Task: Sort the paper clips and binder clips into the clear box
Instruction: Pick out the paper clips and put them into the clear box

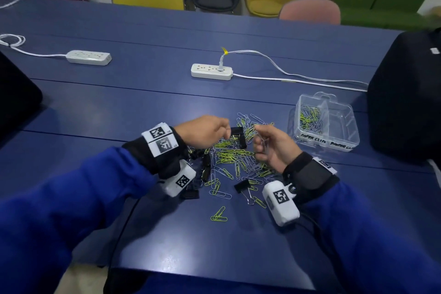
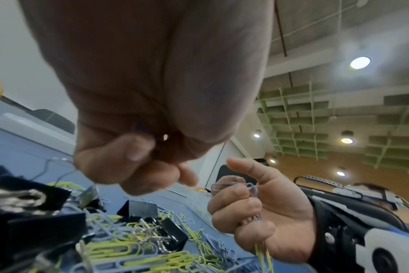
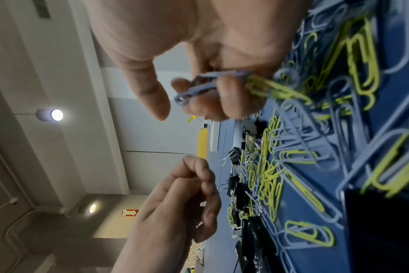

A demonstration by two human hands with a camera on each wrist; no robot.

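A bundle of lilac and yellow-green wire paper clips (image 2: 250, 186) is being gripped in the curled right hand (image 1: 272, 148); the clear plastic divided box (image 1: 343, 137) is lying just to its right, nearer than to the left hand (image 1: 210, 132), whose fingertips are being held pinched together, on what cannot be told.

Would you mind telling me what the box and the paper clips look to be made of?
Box: thin clear moulded plastic, glossy; the contents show through its walls. Paper clips: bent wire in matte yellow-green and pale blue, probably coated metal, though the core is not visible.

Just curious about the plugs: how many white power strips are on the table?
2: one power strip far left, another power strip mid-table with a cable plugged in.
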